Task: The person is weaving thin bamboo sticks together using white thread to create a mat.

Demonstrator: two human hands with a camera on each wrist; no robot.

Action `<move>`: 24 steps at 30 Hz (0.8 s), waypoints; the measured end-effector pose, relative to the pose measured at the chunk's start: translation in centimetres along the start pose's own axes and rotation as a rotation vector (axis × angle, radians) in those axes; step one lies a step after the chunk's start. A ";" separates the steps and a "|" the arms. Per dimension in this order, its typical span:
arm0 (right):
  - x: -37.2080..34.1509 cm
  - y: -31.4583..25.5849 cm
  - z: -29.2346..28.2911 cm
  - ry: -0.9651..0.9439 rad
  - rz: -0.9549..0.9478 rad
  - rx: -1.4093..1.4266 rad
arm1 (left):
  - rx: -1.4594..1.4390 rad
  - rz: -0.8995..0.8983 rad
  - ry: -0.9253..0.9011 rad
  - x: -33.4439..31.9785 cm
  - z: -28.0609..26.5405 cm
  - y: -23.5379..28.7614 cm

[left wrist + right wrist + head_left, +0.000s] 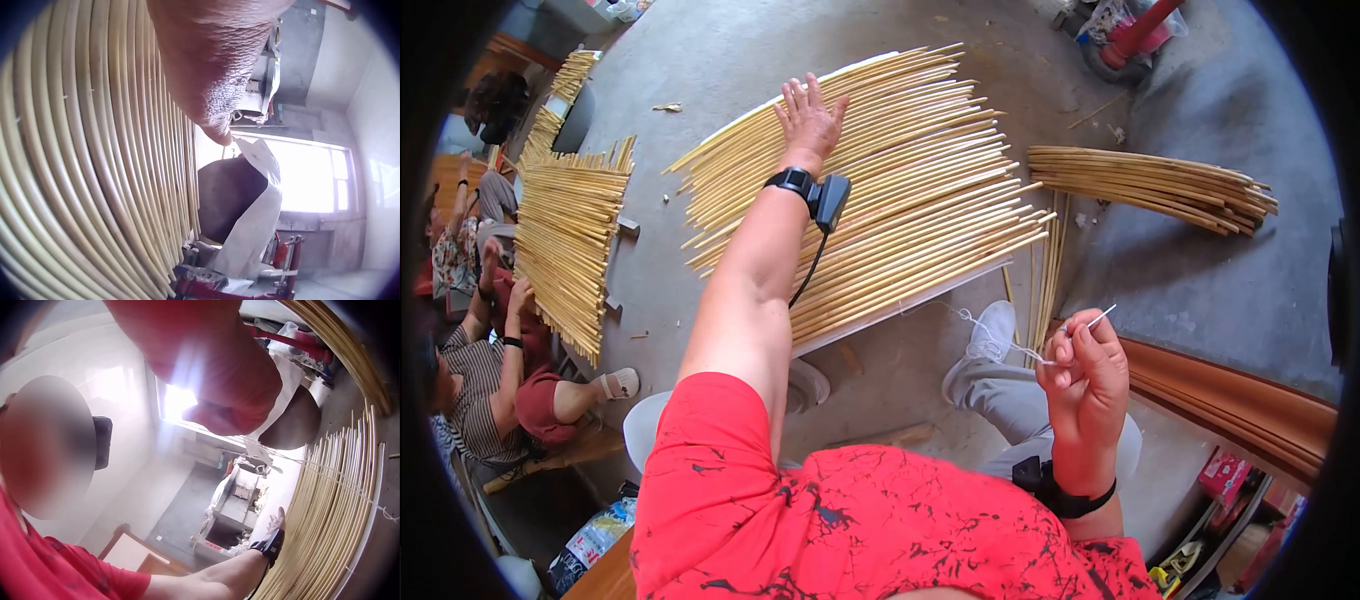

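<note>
My left hand (810, 125) rests flat with spread fingers on the far part of a wide mat of pale yellow reeds (880, 230) laid side by side. In the left wrist view, the reeds (94, 125) run close beside that hand. My right hand (1090, 390) is raised to the right of the mat and pinches a thin, light-coloured needle (1104, 315) between thumb and fingers. White thread (1028, 352) trails from this hand towards the mat's near edge. The right wrist view shows the thread (337, 478) stretched across in front of the reeds.
A loose bundle of reeds (1150, 185) lies to the right of the mat. At the left, another person (480, 390) sits by a second reed mat (570, 240). A red-brown wooden beam (1220, 405) runs along the right, and my shoe (992, 330) stands below the mat's near edge.
</note>
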State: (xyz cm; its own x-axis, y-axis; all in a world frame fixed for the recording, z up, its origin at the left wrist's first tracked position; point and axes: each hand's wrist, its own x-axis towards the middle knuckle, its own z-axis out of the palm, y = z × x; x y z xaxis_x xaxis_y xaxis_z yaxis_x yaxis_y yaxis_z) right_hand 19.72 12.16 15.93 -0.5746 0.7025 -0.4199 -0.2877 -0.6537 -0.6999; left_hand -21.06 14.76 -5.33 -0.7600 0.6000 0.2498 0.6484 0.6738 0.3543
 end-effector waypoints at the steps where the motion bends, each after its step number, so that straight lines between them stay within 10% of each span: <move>1: -0.1 -0.1 0.0 -0.007 -0.005 0.002 | 0.008 0.001 0.003 -0.6 -0.2 -0.1; 10: -1.0 -0.1 -0.3 -0.019 -0.019 -0.004 | 0.366 -0.013 -0.053 -7.4 0.3 0.9; 24: -0.2 0.0 -0.1 -0.072 -0.061 -0.013 | -0.023 0.017 0.064 -6.8 -2.0 0.0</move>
State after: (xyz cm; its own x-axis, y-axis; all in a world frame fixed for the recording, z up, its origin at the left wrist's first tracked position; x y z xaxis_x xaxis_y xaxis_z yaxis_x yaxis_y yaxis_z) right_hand 19.87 12.10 16.00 -0.6097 0.7187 -0.3342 -0.3142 -0.6063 -0.7305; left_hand -16.01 9.83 -5.24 -0.7506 0.5822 0.3124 0.6607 0.6530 0.3703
